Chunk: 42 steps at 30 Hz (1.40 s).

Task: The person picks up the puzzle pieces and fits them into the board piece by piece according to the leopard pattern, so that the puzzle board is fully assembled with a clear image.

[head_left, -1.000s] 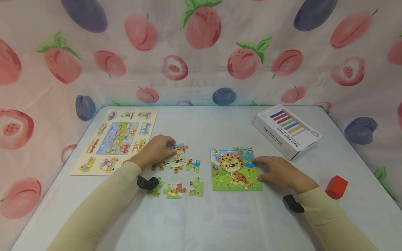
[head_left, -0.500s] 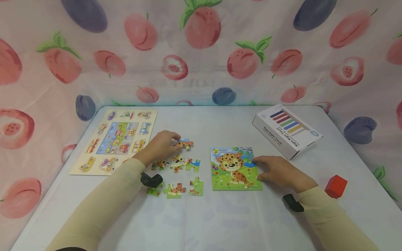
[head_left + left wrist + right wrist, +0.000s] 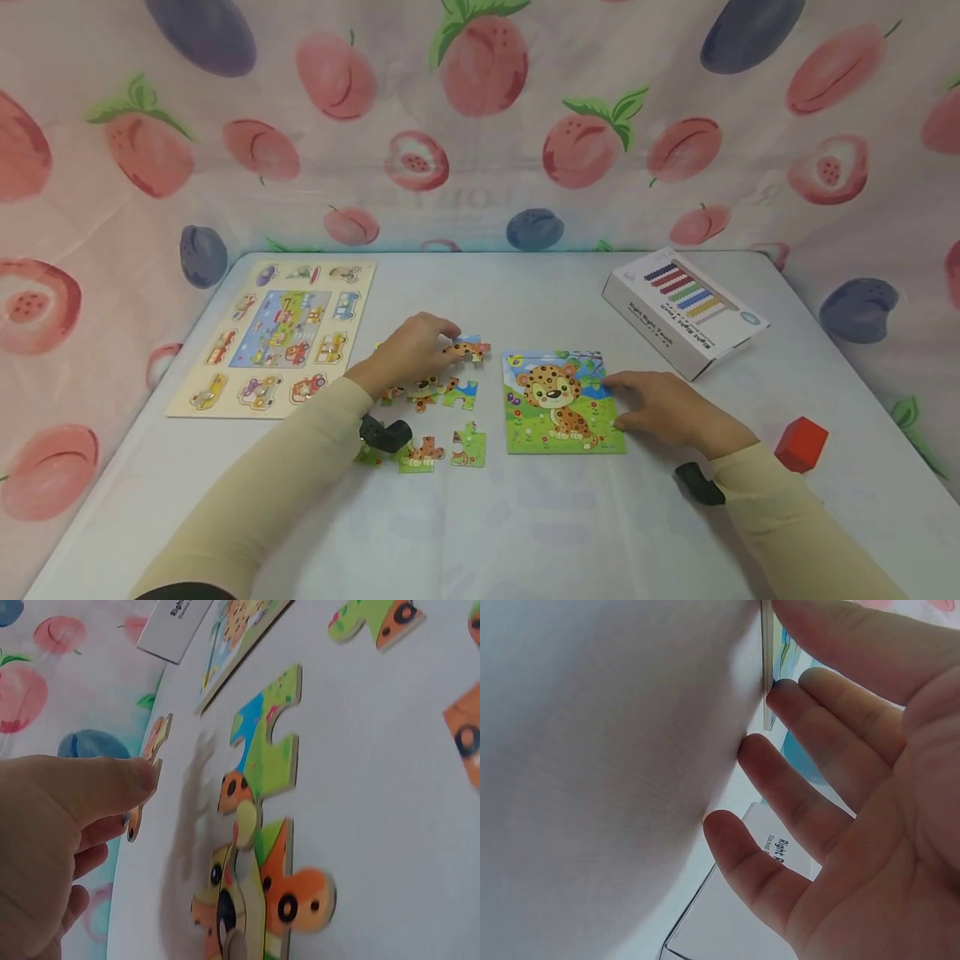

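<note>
At the far left, a wooden board with vehicles (image 3: 279, 329) lies on the table (image 3: 465, 542). Beside it, the left hand (image 3: 408, 352) reaches over the loose pieces (image 3: 461, 394) of the puzzle and pinches one spotted piece (image 3: 472, 349). This grip is narrow: the thumb is closed against the fingers at the piece's edge, and the piece seems to be just above the table. I judge it to be light, stiff and a little slippery on its printed face; its thin edges are the good place to hold, because the small knobs could bend or chip.

Next comes the leopard picture (image 3: 557, 406), flat on the table. The right hand (image 3: 667, 410) touches its right edge with the fingers spread wide, and this grip is not closed around anything. Farther right are a white box (image 3: 686, 312) and a red block (image 3: 802, 444).
</note>
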Each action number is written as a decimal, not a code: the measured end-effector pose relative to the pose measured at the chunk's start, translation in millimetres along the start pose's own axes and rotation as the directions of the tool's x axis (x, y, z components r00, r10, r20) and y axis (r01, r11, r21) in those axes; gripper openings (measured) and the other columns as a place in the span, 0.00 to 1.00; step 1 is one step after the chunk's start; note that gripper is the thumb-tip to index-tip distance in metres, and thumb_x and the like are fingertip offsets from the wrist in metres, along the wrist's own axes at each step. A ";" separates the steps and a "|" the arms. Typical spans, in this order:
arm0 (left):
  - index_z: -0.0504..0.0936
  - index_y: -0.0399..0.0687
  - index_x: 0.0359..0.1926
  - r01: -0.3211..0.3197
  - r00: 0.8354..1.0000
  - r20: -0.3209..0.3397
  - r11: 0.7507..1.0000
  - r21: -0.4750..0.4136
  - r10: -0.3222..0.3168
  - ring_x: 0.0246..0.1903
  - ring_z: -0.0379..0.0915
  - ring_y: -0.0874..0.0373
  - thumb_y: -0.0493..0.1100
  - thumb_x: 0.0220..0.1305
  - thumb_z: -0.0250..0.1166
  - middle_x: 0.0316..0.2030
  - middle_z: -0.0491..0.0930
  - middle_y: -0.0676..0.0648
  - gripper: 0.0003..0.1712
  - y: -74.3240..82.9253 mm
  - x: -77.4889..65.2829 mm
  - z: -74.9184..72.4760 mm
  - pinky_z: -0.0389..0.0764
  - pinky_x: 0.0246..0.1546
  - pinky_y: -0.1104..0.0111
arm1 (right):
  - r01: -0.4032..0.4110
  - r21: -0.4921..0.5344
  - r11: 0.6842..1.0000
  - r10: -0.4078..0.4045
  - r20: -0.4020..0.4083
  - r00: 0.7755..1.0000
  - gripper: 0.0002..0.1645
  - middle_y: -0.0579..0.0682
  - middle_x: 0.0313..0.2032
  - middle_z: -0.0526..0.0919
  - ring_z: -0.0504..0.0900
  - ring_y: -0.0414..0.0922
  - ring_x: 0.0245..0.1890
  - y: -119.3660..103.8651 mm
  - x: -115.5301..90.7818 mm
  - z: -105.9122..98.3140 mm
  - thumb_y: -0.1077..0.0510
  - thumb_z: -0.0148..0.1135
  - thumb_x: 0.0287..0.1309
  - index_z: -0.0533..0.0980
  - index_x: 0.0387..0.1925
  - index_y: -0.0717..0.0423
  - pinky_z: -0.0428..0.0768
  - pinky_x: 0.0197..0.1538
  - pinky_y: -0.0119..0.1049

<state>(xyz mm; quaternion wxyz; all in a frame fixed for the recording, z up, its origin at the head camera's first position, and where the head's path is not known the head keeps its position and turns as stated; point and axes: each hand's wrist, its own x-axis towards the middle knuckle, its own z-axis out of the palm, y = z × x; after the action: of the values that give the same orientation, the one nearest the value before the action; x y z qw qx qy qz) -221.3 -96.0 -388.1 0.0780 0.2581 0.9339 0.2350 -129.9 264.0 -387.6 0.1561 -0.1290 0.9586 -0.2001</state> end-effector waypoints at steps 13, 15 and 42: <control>0.82 0.43 0.58 0.033 0.998 0.052 0.998 -0.060 -0.030 0.56 0.70 0.52 0.45 0.66 0.67 0.58 0.77 0.43 0.22 21.6 5.3 14.5 0.75 0.55 0.61 | -0.013 0.002 1.000 0.013 0.001 1.000 0.37 0.66 0.64 0.72 0.66 0.67 0.66 -0.9 -0.3 0.2 0.57 0.74 0.54 0.73 0.65 0.61 0.65 0.64 0.63; 0.82 0.42 0.58 0.019 0.999 0.050 0.998 -0.059 -0.016 0.56 0.71 0.53 0.46 0.65 0.68 0.57 0.77 0.43 0.22 23.6 6.4 16.9 0.75 0.55 0.61 | -0.014 0.001 1.000 0.014 0.002 1.000 0.37 0.66 0.64 0.72 0.66 0.67 0.66 -0.9 -0.3 0.2 0.57 0.74 0.54 0.73 0.65 0.61 0.65 0.64 0.63; 0.81 0.40 0.58 -0.110 0.992 0.068 0.994 0.012 0.109 0.59 0.70 0.52 0.47 0.66 0.69 0.53 0.81 0.44 0.24 64.4 33.1 51.3 0.71 0.61 0.63 | -0.002 -0.005 1.000 0.002 0.005 1.000 0.37 0.66 0.65 0.72 0.66 0.67 0.66 0.5 -0.6 -0.3 0.57 0.74 0.55 0.73 0.65 0.61 0.65 0.64 0.63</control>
<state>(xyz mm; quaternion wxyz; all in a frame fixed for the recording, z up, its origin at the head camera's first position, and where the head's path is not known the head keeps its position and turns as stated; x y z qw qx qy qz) -207.2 -9.7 -403.0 0.0945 0.3172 0.9170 0.2227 -129.5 264.8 -387.5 0.1584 -0.1290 0.9589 -0.1971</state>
